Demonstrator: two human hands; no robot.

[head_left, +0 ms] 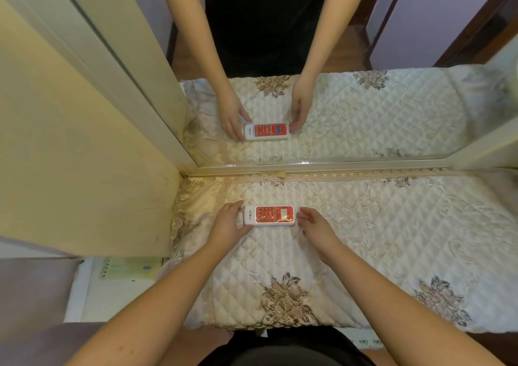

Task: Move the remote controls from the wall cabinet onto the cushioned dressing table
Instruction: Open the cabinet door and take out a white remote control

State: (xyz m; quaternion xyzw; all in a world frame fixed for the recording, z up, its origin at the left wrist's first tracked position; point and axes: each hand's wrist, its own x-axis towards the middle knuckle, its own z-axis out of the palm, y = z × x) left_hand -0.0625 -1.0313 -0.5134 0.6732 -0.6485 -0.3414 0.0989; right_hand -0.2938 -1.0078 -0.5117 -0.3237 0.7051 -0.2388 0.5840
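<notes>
Both hands' grip: left (228, 222) holding white, red-faced remote (269, 215); right (316, 227) relaxed.

Your single head camera looks forward and steeply down from close above the near edge of the cushioned dressing table (364, 253), facing the mirror (336, 113) along its far edge, with your forearms entering from the bottom of the wide-angle view.

Remote (269, 215) logo, btns unreadable
</notes>
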